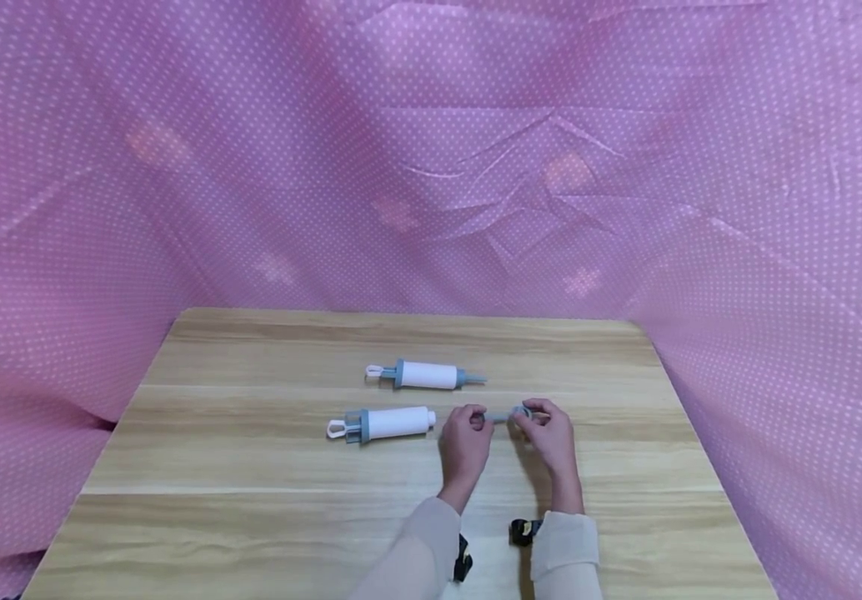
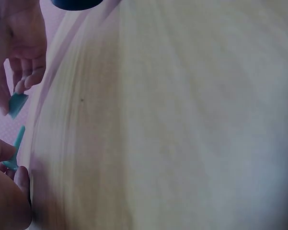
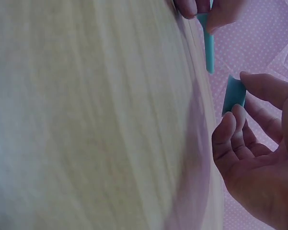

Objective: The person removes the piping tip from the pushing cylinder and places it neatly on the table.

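Over the table my left hand [image 1: 466, 446] pinches a slim teal nozzle [image 3: 209, 50] by its wider end, its thin tip toward the right hand. My right hand [image 1: 553, 442] holds a short teal ring-shaped collar [image 3: 234, 96] between thumb and fingertips. Nozzle and collar are apart in the right wrist view. Left of the hands lies a white syringe-shaped tool [image 1: 398, 422] with a bare white neck facing them and a looped plunger handle at its other end. Behind it, a second syringe-shaped tool [image 1: 429, 375] has a blue-grey collar and thin nozzle on its front.
The wood-grain table [image 1: 251, 508] carries both tools. A pink dotted cloth [image 1: 431, 167] hangs behind and along the sides. Black straps [image 1: 524, 532] are at the wrists, by the light sleeves [image 1: 566, 546].
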Motion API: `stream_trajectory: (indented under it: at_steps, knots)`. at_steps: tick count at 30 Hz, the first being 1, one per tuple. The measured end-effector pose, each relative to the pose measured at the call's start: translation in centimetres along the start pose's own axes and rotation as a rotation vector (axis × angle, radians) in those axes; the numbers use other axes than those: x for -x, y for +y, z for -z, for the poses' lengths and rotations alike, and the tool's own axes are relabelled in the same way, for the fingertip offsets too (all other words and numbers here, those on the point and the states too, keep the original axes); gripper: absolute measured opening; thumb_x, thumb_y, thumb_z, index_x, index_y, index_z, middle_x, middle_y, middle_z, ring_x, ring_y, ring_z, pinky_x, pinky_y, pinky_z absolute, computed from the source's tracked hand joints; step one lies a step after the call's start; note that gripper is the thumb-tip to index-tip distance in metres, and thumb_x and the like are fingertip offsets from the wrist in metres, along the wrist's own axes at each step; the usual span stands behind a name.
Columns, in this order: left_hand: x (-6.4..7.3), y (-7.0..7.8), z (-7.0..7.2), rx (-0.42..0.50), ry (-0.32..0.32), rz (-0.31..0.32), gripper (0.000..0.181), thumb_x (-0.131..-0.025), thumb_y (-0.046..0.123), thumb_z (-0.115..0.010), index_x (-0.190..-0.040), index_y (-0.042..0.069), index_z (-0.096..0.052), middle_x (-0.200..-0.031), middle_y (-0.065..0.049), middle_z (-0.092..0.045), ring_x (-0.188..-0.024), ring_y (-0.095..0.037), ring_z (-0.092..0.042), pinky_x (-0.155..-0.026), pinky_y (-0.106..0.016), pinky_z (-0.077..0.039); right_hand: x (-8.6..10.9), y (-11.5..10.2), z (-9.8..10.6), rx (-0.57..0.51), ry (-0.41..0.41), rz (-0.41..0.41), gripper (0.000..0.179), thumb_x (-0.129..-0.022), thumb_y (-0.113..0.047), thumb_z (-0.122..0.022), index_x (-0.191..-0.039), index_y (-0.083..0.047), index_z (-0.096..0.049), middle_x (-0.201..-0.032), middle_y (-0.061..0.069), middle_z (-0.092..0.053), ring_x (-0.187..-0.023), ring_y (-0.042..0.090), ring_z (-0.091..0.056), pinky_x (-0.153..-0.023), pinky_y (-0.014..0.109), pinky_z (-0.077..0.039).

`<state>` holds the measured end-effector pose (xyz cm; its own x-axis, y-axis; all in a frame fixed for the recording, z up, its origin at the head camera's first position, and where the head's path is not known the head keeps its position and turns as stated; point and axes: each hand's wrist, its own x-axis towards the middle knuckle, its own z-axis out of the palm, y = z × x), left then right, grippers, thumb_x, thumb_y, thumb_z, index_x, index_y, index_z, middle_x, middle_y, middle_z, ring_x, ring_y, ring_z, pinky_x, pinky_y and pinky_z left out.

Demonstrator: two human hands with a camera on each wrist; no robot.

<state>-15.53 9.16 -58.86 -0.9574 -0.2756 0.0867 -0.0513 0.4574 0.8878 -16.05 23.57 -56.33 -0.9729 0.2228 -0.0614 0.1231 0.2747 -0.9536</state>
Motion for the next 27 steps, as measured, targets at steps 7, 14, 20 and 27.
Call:
stream_trajectory:
  at_steps: [7, 14, 20, 27]
  knots:
    - [-0.4, 0.1, -0.2, -0.015, -0.015, 0.037, 0.021, -0.085, 0.014, -0.081, -0.105, 0.014, -0.076, -0.093, 0.004, -0.068, -0.082, -0.011, -0.068, -0.079, -0.037, -0.056, -0.4, 0.6, 0.0, 0.083, 0.016, 0.007, 0.027, -0.087, -0.003, -0.077, -0.109, 0.009, -0.067, -0.074, 0.009, -0.066, -0.058, 0.007, -0.056, -0.053, 0.019, -0.046]
    - [-0.5, 0.2, -0.3, -0.044, -0.044, 0.050, 0.022, -0.084, 0.014, -0.082, -0.104, 0.015, -0.075, -0.091, 0.005, -0.066, -0.081, -0.010, -0.065, -0.077, -0.035, -0.055, -0.6, 0.8, 0.2, 0.155, 0.006, 0.010, 0.029, -0.086, -0.005, -0.078, -0.109, 0.009, -0.067, -0.080, 0.013, -0.068, -0.059, 0.008, -0.055, -0.054, 0.021, -0.047]
    - [-0.9, 0.2, 0.1, -0.065, -0.093, 0.040, 0.019, -0.083, 0.012, -0.083, -0.100, 0.015, -0.075, -0.089, 0.005, -0.066, -0.078, -0.010, -0.064, -0.073, -0.032, -0.056, -0.8, 0.9, 0.0, 0.262, -0.008, 0.013, 0.029, -0.086, -0.008, -0.079, -0.109, 0.006, -0.068, -0.091, 0.016, -0.068, -0.075, 0.017, -0.058, -0.065, 0.027, -0.048]
    - [-1.3, 0.3, 0.4, -0.062, -0.135, 0.066, 0.022, -0.084, 0.012, -0.082, -0.105, 0.016, -0.076, -0.094, 0.004, -0.066, -0.084, -0.011, -0.065, -0.075, -0.032, -0.056, -0.8, 0.9, -0.1, 0.305, -0.020, 0.010, 0.034, -0.087, -0.012, -0.078, -0.114, 0.006, -0.068, -0.103, 0.020, -0.069, -0.090, 0.030, -0.065, -0.073, 0.032, -0.052]
